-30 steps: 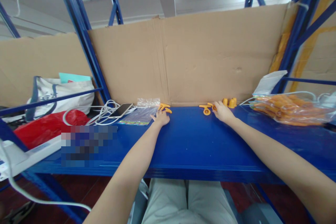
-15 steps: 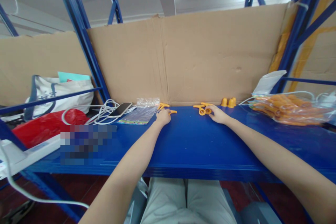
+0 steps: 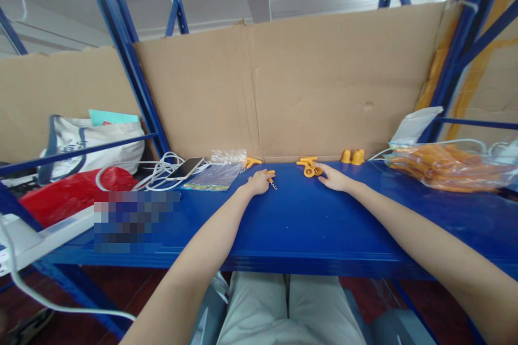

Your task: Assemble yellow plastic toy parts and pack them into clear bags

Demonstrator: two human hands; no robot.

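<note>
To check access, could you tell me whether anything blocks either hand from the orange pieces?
Nothing visible does: the left hand rests on one orange piece, and the right hand touches the orange pair.

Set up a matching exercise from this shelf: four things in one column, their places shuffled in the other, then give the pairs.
Things
1. phone
2. red bag
3. clear bag of orange parts
4. two orange caps

Places
A. far right of the blue shelf
B. against the cardboard, just right of the right hand
C. beside the white cables
D. far left, in front of the white tote

Pairs: 1-C, 2-D, 3-A, 4-B.
</note>
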